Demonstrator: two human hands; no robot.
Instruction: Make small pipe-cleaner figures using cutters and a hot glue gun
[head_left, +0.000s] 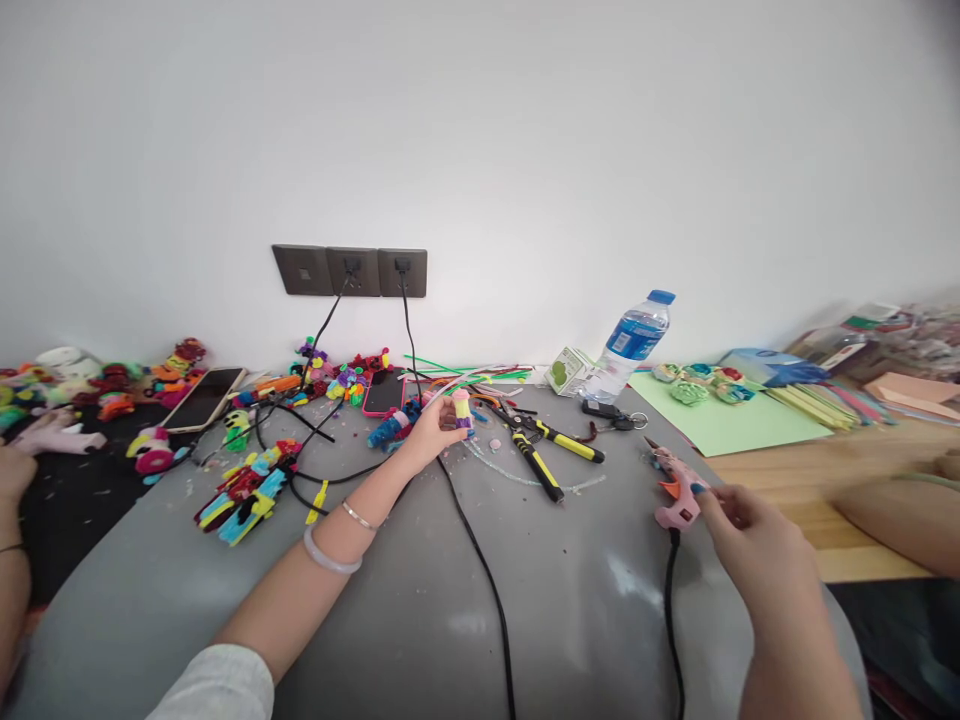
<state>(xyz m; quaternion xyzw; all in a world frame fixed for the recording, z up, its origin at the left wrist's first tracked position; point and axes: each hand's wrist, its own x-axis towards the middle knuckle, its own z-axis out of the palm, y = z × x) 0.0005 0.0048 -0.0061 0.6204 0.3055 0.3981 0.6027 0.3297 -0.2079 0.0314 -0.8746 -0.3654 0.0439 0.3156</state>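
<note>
My left hand [429, 432] reaches out over the grey table [420, 600] and is closed round a small pink and yellow pipe-cleaner figure [462, 409], held upright. Two bangles sit on that wrist. My right hand [750, 535] is closed on the handle of a pink glue gun [675, 492], whose orange nozzle points left and whose black cord [670, 620] runs toward me. Yellow-handled pliers [546, 450] lie between the two hands.
Coloured pipe-cleaner figures [247, 490], two phones [204, 397] and black cables fill the left and back. A water bottle [628, 345], green paper [724, 418] and craft sticks stand on the right. Other people's arms show at the far left [13, 540] and far right [900, 515].
</note>
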